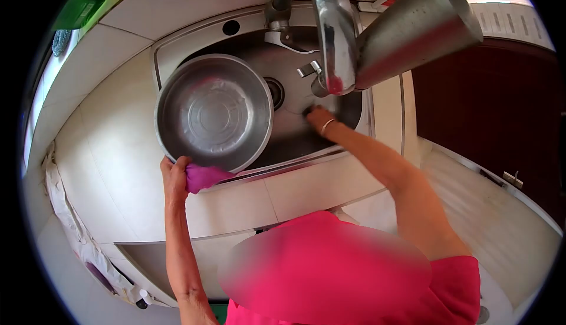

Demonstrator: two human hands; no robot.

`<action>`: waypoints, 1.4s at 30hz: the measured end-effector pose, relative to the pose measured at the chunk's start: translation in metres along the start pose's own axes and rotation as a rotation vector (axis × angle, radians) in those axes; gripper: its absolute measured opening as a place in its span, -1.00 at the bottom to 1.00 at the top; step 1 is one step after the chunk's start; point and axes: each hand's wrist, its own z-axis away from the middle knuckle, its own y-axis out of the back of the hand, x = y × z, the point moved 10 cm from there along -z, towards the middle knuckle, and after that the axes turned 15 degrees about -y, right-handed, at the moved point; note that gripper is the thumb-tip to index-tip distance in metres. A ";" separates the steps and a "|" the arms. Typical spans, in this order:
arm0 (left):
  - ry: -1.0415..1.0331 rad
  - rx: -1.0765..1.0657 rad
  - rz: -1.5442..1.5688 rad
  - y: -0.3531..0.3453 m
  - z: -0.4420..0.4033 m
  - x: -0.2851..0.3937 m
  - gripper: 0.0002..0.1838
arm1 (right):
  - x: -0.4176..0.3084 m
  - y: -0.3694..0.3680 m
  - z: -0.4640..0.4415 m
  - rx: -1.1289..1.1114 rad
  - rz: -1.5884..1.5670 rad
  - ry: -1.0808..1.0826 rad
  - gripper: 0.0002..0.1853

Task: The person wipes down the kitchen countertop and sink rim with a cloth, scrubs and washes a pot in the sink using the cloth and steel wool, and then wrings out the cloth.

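My left hand is closed at the near rim of a wide metal basin, with a purple cloth bunched against the fingers. The basin sits over the left part of the steel sink, partly beside the drain. Down in the right part of the sink, my right hand has its fingers curled around something small and dark that I cannot make out. A bracelet circles that wrist. Above this hand hangs the faucet.
A tall metal cylinder stands to the right behind the faucet. Light tiled counter runs along the left. Farther right is a dark red surface. Green and yellow items lie at the upper left.
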 end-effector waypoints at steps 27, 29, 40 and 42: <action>-0.020 0.070 0.126 0.048 0.007 0.014 -0.89 | -0.081 -0.001 -0.018 0.231 -0.651 0.151 -0.84; -0.033 0.090 0.136 0.046 0.008 0.014 -0.88 | -0.123 0.011 -0.048 0.359 -1.047 0.246 -0.84; -0.006 0.065 0.069 0.049 0.009 -0.009 -0.85 | 0.010 0.105 -0.089 0.585 -0.783 -0.033 -0.59; -0.006 0.041 0.083 0.042 0.007 -0.011 -0.85 | 0.044 0.089 -0.093 0.571 -0.601 -0.157 -0.59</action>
